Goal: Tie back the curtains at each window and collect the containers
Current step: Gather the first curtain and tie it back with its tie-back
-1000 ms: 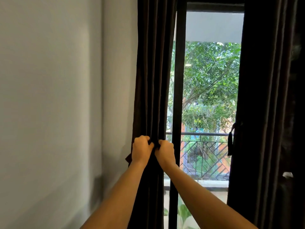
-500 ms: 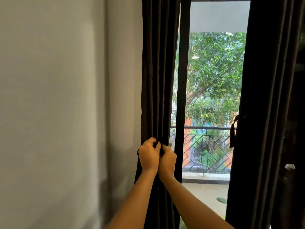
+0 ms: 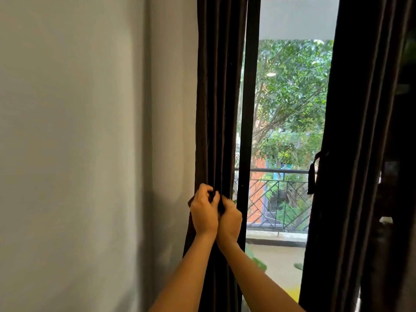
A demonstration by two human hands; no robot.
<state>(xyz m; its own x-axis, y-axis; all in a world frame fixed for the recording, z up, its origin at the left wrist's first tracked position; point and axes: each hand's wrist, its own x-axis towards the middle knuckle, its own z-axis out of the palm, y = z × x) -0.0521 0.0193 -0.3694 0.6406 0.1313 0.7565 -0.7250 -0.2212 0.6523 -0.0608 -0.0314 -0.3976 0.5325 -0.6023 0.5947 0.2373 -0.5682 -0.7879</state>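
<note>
In the head view, the gathered left curtain (image 3: 216,97) is seen hanging between the grey wall (image 3: 90,131) and the window frame (image 3: 247,109). Its dark fabric is gripped by the curled fingers of the left hand (image 3: 203,212) and the right hand (image 3: 229,218), which are pressed together. The right curtain (image 3: 360,131) is bound by a tie (image 3: 313,174).

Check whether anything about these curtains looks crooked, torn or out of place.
Nothing stands out. The left curtain hangs gathered in straight folds where the left hand and right hand grip it; the right curtain is bunched with its tie, a tail hanging down.
</note>
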